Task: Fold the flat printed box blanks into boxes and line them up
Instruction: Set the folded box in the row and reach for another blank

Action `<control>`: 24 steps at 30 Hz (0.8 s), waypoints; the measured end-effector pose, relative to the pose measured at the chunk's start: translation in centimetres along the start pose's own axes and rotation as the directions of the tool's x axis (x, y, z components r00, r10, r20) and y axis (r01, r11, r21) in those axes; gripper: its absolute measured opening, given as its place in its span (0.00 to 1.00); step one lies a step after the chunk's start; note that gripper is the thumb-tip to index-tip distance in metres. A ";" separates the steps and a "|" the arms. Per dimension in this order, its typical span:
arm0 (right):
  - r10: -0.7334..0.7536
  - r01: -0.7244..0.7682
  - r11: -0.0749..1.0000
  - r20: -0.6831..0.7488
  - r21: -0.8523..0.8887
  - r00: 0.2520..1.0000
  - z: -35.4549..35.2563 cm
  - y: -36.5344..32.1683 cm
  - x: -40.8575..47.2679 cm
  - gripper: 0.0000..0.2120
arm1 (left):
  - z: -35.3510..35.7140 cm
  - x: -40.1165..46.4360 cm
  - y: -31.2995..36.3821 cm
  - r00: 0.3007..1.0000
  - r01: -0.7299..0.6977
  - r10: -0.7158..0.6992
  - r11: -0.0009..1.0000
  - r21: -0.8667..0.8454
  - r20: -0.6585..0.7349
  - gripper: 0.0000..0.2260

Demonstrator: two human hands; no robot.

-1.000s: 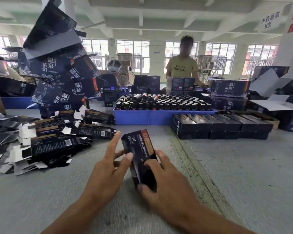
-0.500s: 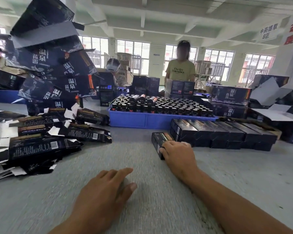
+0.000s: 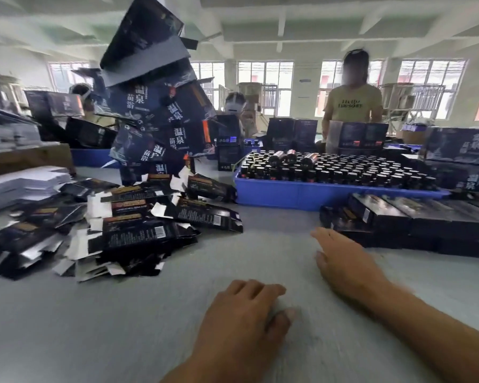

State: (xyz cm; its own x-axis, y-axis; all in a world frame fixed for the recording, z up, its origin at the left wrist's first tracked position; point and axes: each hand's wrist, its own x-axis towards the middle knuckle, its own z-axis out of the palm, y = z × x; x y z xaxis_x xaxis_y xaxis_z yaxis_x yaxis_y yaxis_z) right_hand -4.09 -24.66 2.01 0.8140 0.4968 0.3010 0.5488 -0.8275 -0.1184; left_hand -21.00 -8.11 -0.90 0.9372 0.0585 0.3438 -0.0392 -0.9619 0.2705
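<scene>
Black boxes (image 3: 409, 219): lined up, we judge.
Hands: our left hand (image 3: 246, 313) and right hand (image 3: 343, 261) relaxed, empty.
Next: we take a blank (image 3: 138, 236).

Both forearms bare, no sleeves visible; left hand (image 3: 242, 317), right hand (image 3: 346, 268) ungloved, ringless.

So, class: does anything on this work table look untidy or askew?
Yes. The flat box blanks lie in a loose, overlapping heap at the left, while the folded boxes sit in a neat row at the right.
</scene>
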 end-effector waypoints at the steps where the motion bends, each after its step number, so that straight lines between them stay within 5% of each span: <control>1: -0.030 0.028 0.999 0.040 0.046 0.999 0.3 -0.7 -0.9 0.22 | -0.1 -0.1 0.1 1.000 -0.001 0.001 1.000 0.007 0.014 0.30; 5: -0.101 0.084 0.989 0.140 0.118 0.985 1.5 -2.4 -4.2 0.17 | -0.1 -0.3 0.2 0.999 -0.024 0.024 1.000 -0.002 0.031 0.23; 11: -0.116 0.106 0.978 0.042 0.179 0.992 1.9 -2.2 -5.1 0.20 | -0.2 0.8 -0.5 0.999 0.051 -0.053 0.987 -0.154 -0.010 0.24; 16: -0.132 0.123 0.972 0.030 0.198 0.991 2.0 -1.9 -4.8 0.19 | -1.5 7.5 -3.7 0.992 0.097 -0.075 0.968 0.230 -0.103 0.28; 24: -0.122 0.098 0.960 0.077 0.263 0.989 1.9 -1.9 -4.4 0.21 | -0.7 15.5 -10.3 0.969 0.181 -0.245 0.674 0.716 -0.014 0.35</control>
State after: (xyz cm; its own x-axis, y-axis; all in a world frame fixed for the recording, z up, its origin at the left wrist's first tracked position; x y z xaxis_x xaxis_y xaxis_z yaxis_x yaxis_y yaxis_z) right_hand -8.34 -24.79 -0.88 0.7529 0.6132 0.2391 0.6568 -0.6766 -0.3329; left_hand -6.31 2.92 2.23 0.9133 0.2965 0.2792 0.3912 -0.8291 -0.3995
